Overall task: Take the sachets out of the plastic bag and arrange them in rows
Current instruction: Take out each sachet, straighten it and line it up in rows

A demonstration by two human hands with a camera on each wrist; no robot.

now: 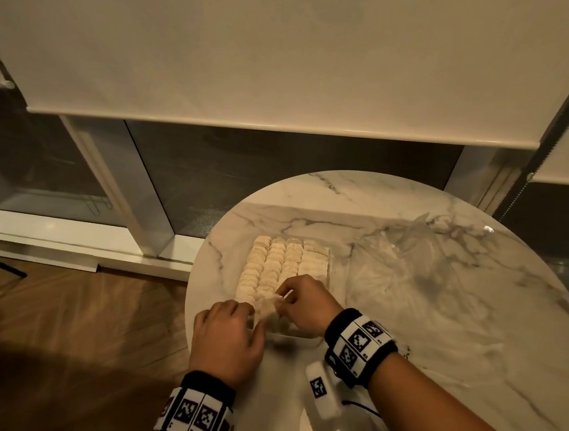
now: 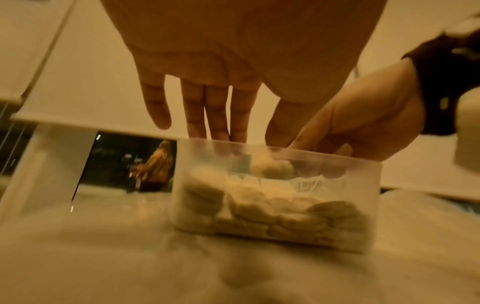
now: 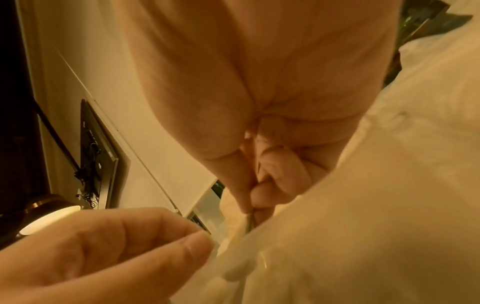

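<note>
A clear plastic container (image 1: 329, 270) on the round marble table (image 1: 472, 335) holds several rows of pale sachets (image 1: 282, 260). Over its near end my right hand (image 1: 286, 299) pinches one sachet (image 1: 267, 307) between thumb and fingers. My left hand (image 1: 254, 317) is at the container's near left corner, and its thumb and forefinger meet on the same sachet's other edge. In the left wrist view that sachet (image 2: 272, 168) sits just inside the container wall (image 2: 363, 205), above the others. The empty, crumpled plastic bag (image 1: 410, 257) lies to the right of the container.
The table's left edge runs close beside the container, with wooden floor (image 1: 76, 334) below it. Behind the table are a window frame and a lowered roller blind (image 1: 255, 58). The table's right half is bare marble.
</note>
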